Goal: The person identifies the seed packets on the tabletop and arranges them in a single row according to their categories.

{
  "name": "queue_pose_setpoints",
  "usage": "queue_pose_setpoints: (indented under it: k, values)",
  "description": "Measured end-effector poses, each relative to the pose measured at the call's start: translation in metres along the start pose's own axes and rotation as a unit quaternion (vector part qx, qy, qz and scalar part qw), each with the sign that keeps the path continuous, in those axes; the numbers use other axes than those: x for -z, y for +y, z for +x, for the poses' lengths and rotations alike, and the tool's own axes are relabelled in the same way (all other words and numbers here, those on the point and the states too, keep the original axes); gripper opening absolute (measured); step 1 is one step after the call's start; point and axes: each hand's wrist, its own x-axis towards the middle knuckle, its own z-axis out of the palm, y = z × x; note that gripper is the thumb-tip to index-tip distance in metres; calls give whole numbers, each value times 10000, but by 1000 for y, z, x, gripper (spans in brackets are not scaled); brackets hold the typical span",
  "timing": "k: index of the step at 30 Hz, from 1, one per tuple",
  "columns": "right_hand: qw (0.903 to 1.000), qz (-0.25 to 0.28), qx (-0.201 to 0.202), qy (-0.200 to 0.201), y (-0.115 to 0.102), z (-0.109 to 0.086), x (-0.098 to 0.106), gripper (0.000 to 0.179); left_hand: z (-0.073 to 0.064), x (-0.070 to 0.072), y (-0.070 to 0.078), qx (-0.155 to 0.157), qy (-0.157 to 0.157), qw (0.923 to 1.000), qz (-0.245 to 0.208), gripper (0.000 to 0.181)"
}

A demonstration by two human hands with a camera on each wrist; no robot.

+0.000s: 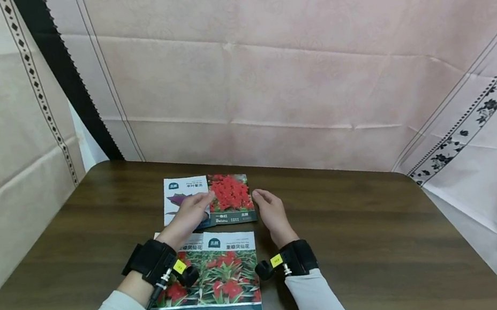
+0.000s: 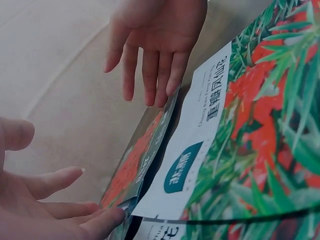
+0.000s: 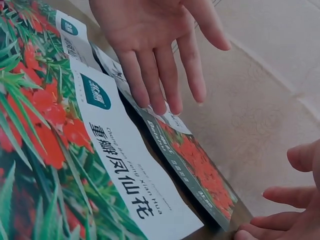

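Observation:
In the head view, my left hand (image 1: 191,215) lies over the small white-topped seed packet with a purple leaf (image 1: 179,190), hiding part of it. Its fingers are extended and reach to the small red-flower seed packet (image 1: 231,193) beside it. My right hand (image 1: 270,211) stands at that packet's right edge, fingers loosely extended, fingertips close to the edge. In the left wrist view, the left hand (image 2: 45,200) and right hand (image 2: 160,45) face each other across the small packets. Nearer me lie overlapping larger seed packets with red flowers (image 1: 225,272).
The packets lie on a brown wooden table (image 1: 365,245). Behind it hangs a pale creased cloth (image 1: 263,66), with a dark strip (image 1: 69,69) at the left and a floral border (image 1: 489,106) at the right. A black camera band sits on each wrist.

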Motion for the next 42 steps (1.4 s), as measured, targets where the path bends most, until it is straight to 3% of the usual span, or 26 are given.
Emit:
queue_pose_setpoints:
  k: [5,19,27,32,42]
  values:
    - [9999,96,-11,-92,0,0,-4,49,1,-2,-2,-57,-60,9990,-440,66]
    - [9998,-116,-85,-102,-5,-7,-6,47,-1,-3,-2,-109,-80,9970,-761,64]
    - [9989,295,2,-355,-3,-5,-7,50,-4,-3,-6,-354,-35,9988,-334,53]
    - [9984,332,60,-451,-1,-5,-7,52,-3,-4,-8,-522,13,9982,-308,47]
    - [9989,297,111,-337,-4,-6,-6,45,-9,0,2,-657,135,9976,-145,40]
